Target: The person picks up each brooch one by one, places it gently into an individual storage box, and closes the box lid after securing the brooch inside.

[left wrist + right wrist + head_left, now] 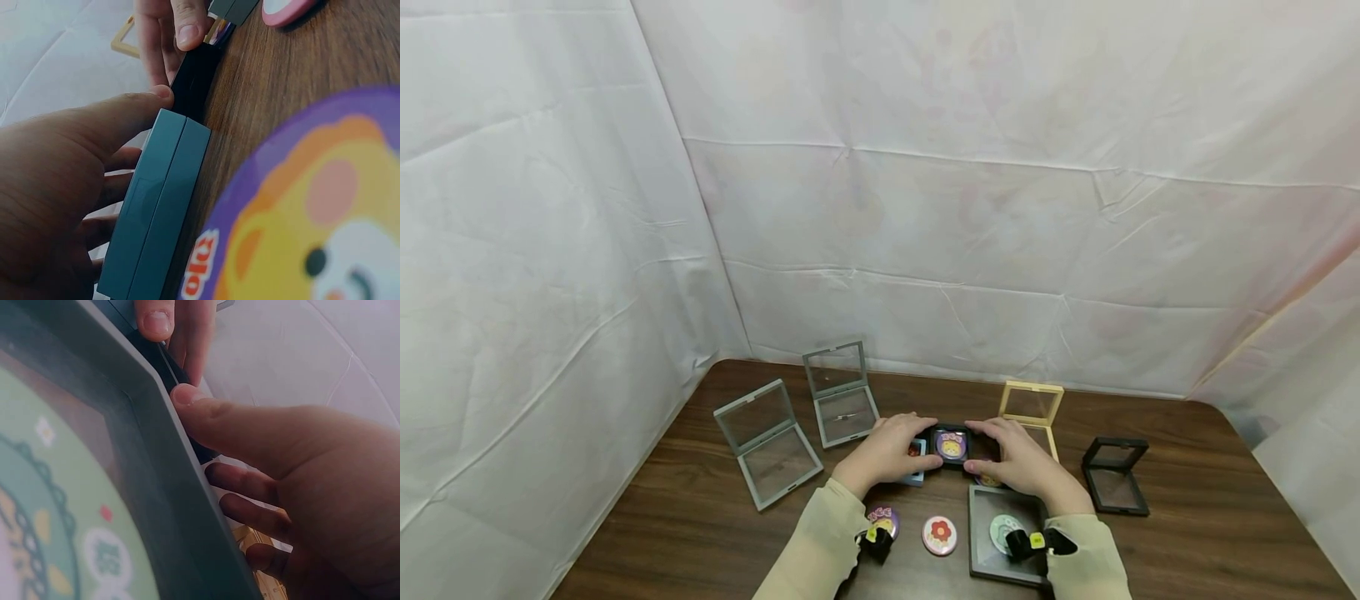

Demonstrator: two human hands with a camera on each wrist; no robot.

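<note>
The large grey case point(981, 557) sits nearest the camera; beyond it, my left grip point(889, 450) and right grip point(1024, 457) pinch the small black case point(952, 465) mid-tabletop point(700, 517), where uneven thumb pressure could, I judge, tilt it and shift the purple badge point(952, 445) inside.

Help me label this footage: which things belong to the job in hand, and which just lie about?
In the job:
left hand
right hand
small black case they hold
purple badge inside it

Seemingly lying about:
flower badge
loose purple badge
leftmost grey case
rear grey case
open yellow case
open black case
blue case
nearest grey case
green badge inside it
</note>
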